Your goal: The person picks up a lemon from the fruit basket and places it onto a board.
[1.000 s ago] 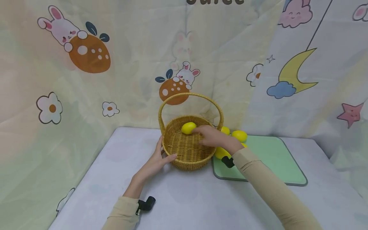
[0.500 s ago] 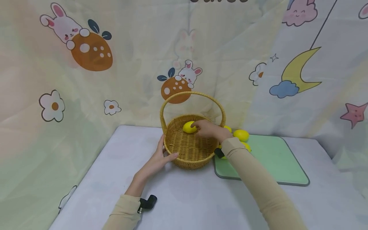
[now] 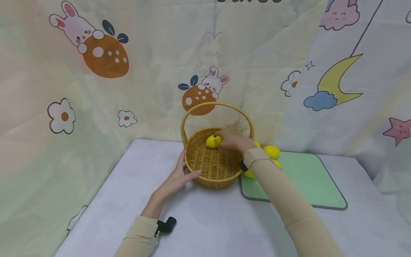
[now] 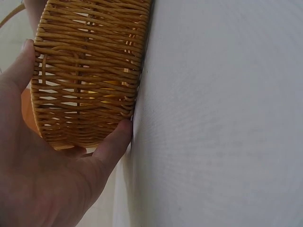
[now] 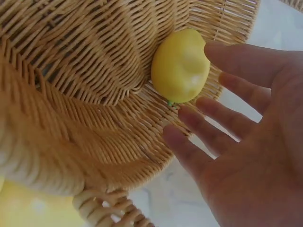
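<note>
A round wicker basket [image 3: 214,184] with a tall arched handle stands on the table. My left hand [image 3: 174,180] grips its near left side, thumb at the rim; in the left wrist view the hand [image 4: 52,170] spans the woven wall [image 4: 90,71] from rim to base. Inside the basket, against its far wall, lies one yellow lemon [image 3: 212,142]. My right hand [image 3: 232,139] reaches over the right rim to this lemon. The right wrist view shows the lemon [image 5: 180,66] resting on the weave, the thumb tip right at its side and the other fingers [image 5: 227,118] stretched out beside it.
Right of the basket, several more lemons [image 3: 271,151] sit on and beside a green cutting board [image 3: 308,178] with a grey edge. The basket's handle [image 3: 218,104] arches up near the right forearm. A printed cloth [image 3: 154,71] hangs behind the white table [image 3: 205,221].
My right hand has moved slightly farther over the basket, around the lemon's right side. The lemon stays by the far wall, and my left hand keeps its grip. The head view has shifted slightly.
</note>
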Demonstrator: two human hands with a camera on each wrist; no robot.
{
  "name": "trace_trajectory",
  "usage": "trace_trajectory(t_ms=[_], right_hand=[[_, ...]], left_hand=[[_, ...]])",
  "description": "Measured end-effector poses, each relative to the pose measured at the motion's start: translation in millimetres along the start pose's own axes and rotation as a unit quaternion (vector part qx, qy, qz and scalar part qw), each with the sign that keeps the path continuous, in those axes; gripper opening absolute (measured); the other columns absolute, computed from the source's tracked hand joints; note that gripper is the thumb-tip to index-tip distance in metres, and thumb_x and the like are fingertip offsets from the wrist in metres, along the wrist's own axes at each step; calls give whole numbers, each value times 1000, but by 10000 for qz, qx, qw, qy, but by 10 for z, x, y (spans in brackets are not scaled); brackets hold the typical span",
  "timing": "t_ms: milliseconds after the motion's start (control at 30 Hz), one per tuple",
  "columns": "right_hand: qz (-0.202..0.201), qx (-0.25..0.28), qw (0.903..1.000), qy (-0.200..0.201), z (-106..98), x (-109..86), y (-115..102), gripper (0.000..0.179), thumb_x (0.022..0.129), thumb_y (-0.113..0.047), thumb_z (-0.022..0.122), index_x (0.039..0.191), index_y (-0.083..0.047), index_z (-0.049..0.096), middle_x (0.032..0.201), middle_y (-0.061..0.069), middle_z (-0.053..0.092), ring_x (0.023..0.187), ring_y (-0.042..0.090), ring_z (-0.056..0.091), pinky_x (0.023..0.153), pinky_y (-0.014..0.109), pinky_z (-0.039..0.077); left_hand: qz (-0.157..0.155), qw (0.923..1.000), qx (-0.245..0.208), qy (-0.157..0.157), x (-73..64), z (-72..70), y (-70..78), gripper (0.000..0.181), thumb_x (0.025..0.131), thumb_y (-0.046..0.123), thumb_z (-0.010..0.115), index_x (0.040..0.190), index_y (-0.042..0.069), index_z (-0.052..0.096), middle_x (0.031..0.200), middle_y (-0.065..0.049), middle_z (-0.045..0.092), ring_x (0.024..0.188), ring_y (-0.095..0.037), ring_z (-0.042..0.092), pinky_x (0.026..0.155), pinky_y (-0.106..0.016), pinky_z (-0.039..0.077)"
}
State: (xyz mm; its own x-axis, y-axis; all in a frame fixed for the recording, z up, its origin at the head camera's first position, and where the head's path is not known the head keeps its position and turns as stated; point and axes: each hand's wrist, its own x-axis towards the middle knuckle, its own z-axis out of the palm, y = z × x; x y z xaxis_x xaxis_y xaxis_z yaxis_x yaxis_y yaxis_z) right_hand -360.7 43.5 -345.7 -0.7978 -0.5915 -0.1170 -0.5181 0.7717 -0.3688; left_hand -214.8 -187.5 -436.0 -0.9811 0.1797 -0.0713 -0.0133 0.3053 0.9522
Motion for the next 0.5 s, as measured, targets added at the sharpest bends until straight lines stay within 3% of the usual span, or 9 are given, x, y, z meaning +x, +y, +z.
trace_trajectory(t_ms=[133, 233, 500], right_hand=[[170, -55, 9994, -300, 4, 19, -30, 63, 85, -10, 63, 146, -12, 50, 154, 9, 44, 141, 30, 40, 117, 49, 34], [233, -67, 9980, -587, 22, 38, -42, 66, 85, -12, 64, 149, -16, 47, 160, 7, 34, 147, 31, 33, 120, 51, 30], [118, -227, 9978, -613, 14, 86, -96, 65, 85, -7, 62, 148, -15, 48, 158, 9, 35, 138, 28, 41, 111, 44, 40]], left_hand=[[-90, 9999, -14, -125, -48, -11, 122, 114, 89, 49, 71, 157, 33, -18, 168, 1, -9, 155, -32, 11, 122, -62, 14], [-108, 9999, -40, -102, -56, -6, 134, 113, 89, 45, 71, 158, 32, -18, 168, 1, -9, 155, -33, 11, 122, -62, 14], [163, 9998, -8, 144, 29, 18, -78, 109, 86, 54, 72, 153, 49, -14, 168, 5, 1, 155, -27, 14, 122, -61, 14]])
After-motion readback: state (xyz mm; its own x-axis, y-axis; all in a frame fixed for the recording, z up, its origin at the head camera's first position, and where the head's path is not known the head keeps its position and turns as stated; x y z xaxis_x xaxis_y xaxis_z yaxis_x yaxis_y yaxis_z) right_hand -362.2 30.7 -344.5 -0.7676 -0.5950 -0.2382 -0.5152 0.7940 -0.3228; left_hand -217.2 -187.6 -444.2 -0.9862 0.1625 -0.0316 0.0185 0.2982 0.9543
